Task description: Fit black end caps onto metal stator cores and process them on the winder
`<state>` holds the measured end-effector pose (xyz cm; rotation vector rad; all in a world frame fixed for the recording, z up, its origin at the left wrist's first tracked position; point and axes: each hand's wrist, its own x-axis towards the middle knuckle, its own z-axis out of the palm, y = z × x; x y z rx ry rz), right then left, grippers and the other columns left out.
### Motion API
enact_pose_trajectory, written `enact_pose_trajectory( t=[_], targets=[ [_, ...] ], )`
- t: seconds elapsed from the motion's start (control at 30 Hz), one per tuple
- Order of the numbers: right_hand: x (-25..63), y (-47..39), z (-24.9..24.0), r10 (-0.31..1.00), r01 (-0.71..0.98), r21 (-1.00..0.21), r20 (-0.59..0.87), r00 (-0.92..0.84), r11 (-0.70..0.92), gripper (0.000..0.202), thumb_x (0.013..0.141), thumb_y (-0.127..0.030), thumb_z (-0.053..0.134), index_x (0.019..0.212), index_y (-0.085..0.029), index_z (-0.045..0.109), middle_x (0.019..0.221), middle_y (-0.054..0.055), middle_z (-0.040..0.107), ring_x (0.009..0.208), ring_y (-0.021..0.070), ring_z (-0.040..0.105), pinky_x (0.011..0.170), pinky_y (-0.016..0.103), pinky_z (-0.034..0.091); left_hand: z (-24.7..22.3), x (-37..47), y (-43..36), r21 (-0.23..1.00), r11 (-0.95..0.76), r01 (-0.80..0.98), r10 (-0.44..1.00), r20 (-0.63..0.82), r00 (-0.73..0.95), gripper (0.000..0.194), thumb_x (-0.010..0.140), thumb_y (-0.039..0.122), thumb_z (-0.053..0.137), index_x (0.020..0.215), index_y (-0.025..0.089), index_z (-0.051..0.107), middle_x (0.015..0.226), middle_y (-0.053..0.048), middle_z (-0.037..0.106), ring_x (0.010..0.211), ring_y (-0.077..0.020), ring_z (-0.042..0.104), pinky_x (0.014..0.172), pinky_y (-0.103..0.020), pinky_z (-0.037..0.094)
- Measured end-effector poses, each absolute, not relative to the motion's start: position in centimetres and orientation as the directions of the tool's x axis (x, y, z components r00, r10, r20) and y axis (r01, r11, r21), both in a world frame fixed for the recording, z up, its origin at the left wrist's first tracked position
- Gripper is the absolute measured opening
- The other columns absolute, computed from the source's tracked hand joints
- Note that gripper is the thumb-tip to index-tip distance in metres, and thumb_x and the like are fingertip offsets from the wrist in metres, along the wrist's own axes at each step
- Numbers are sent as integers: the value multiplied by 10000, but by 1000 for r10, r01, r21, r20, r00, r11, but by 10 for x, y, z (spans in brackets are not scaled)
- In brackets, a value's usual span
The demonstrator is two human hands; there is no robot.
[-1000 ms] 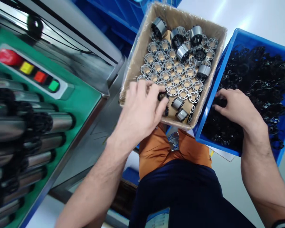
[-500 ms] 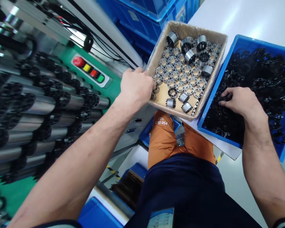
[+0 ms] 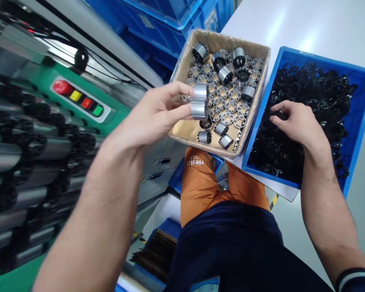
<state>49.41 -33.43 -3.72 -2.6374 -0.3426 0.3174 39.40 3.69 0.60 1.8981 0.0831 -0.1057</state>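
My left hand [image 3: 161, 113] is over the left part of the cardboard box [image 3: 182, 140], thumb and fingers closed on two silvery metal stator cores [image 3: 200, 101] held one against the other. Below them in the box stand many bare metal rings [image 3: 226, 118], with several stator cores with black ends [image 3: 204, 137] lying among them. Inside the blue bin [image 3: 310, 56] is a heap of black plastic parts [image 3: 316, 89]. My right hand [image 3: 295, 121] is at the heap's left side, thumb and forefinger curled towards each other; what lies between the fingertips is too dark to make out.
Box and bin stand side by side on a white table [image 3: 261, 24]. At the left is a machine with a button panel [image 3: 79, 99] and rows of metal cylinders with black ends [image 3: 27, 170]. Blue crates [image 3: 158, 24] are stacked behind the box.
My left hand has come up from the box's left edge, now showing two stator cores in its grip. My right hand stays at the black parts. The view has shifted a little.
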Motion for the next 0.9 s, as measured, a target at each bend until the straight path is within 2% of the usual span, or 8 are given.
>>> enact_pose_trajectory(
  t=[0.07, 0.17, 0.27, 0.37, 0.47, 0.57, 0.73, 0.9],
  targets=[
    [495, -336, -32, 287, 184, -478, -153, 946, -859, 409, 1031, -284, 755, 1403, -224, 914, 1244, 142, 928, 1053, 376, 860, 1075, 526, 660, -8, 394, 13, 983, -15, 183, 18, -183, 983, 450, 894, 521, 998, 1150, 282, 716, 1482, -76, 812, 1234, -318, 829, 1015, -515, 736],
    [491, -334, -24, 288, 220, -506, -59, 956, -834, 460, 1089, -273, 659, 1496, -244, 871, 1372, 136, 901, 1125, 357, 854, 1100, 534, 673, -28, 395, -23, 967, 153, 204, -1, -206, 979, 335, 947, 460, 869, 1179, 276, 712, 1499, -140, 826, 1206, -342, 879, 805, -444, 740],
    [482, -323, -23, 336, 278, -663, 42, 941, -695, 428, 1122, -316, 635, 1502, -310, 832, 1409, 90, 868, 1141, 308, 841, 1054, 505, 721, -47, 401, -53, 955, 232, 183, -40, -179, 983, 434, 1066, 674, 680, 1161, 253, 726, 1170, -157, 864, 1025, -329, 874, 630, -387, 648],
    [472, -307, -28, 381, 279, -855, 104, 919, -438, 344, 1093, -488, 787, 1398, -330, 809, 1248, 62, 831, 1037, 270, 821, 869, 432, 754, -63, 405, -74, 945, 300, 131, -14, -133, 991, 607, 1068, 885, 665, 1132, 283, 626, 956, -67, 791, 783, -233, 792, 535, -313, 518],
    [465, -293, -34, 395, 285, -932, 181, 901, -223, 422, 999, -645, 935, 1221, -312, 803, 1146, 63, 791, 970, 255, 790, 725, 380, 728, -68, 403, -85, 957, 284, 60, 25, -70, 997, 636, 1055, 922, 707, 1236, 331, 556, 911, 9, 708, 644, -169, 700, 509, -288, 461],
    [459, -284, -36, 427, 300, -947, 227, 875, -111, 455, 1005, -725, 928, 1124, -299, 822, 1129, 81, 799, 971, 262, 791, 747, 406, 740, -63, 395, -87, 967, 250, -37, 12, 36, 999, 603, 1091, 917, 667, 1204, 330, 586, 849, 24, 616, 579, -145, 594, 500, -310, 447],
    [453, -278, -35, 427, 290, -945, 202, 881, -151, 538, 998, -839, 879, 1073, -315, 785, 1054, 68, 789, 945, 269, 775, 773, 446, 766, -52, 387, -85, 968, 192, -164, -48, 176, 983, 587, 975, 712, 981, 1055, 293, 577, 819, 46, 595, 643, -133, 541, 584, -320, 479],
    [450, -279, -37, 422, 246, -944, 135, 897, -220, 530, 992, -817, 894, 1039, -315, 728, 1057, 56, 781, 859, 233, 752, 655, 385, 745, -49, 382, -86, 974, 85, -212, -40, 216, 976, 420, 1081, 637, 889, 1042, 280, 670, 901, 1, 691, 744, -169, 595, 657, -348, 509]
  ],
)
